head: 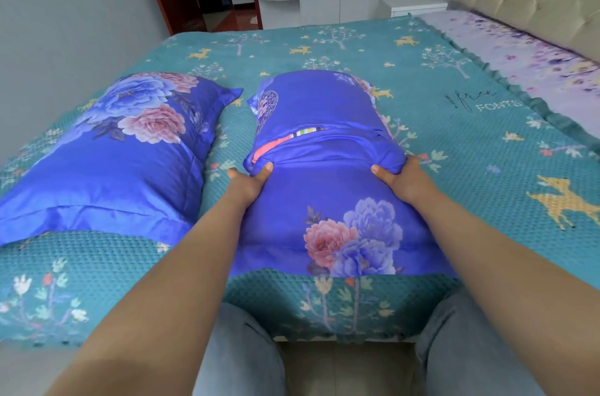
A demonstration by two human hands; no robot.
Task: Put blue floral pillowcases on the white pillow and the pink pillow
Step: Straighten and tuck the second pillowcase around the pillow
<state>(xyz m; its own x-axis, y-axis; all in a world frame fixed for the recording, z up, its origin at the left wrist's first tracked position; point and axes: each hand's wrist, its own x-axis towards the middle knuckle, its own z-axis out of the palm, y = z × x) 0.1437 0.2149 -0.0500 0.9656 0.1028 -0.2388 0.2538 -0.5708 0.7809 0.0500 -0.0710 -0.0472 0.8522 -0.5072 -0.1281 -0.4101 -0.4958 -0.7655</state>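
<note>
The bed (422,64), under its teal bedspread, carries both pillows. To my left lies the finished pillow (117,152), fully cased, its long axis running away from me and slightly leftward, apart from the one I am working on.

Straight ahead is the second pillowcase (324,207), long axis pointing directly away from me, its closed flowered end at the near bed edge just above my knees. The pink pillow (276,145) sits inside it; only a pink and striped strip shows through the gap where the cloth overlaps, beyond my hands and toward the left.

My left hand (248,183) grips the bunched fold on the left side, thumb on top; my right hand (401,180) grips the right corner of the same fold likewise. Both sets of fingers are clamped on the cloth, about level, neither nearer the gap's line, though the exposed strip lies closer to my left.

I judge the flap must be drawn away from me over that strip. Open bedspread lies ahead and to the right; the left is tighter.
</note>
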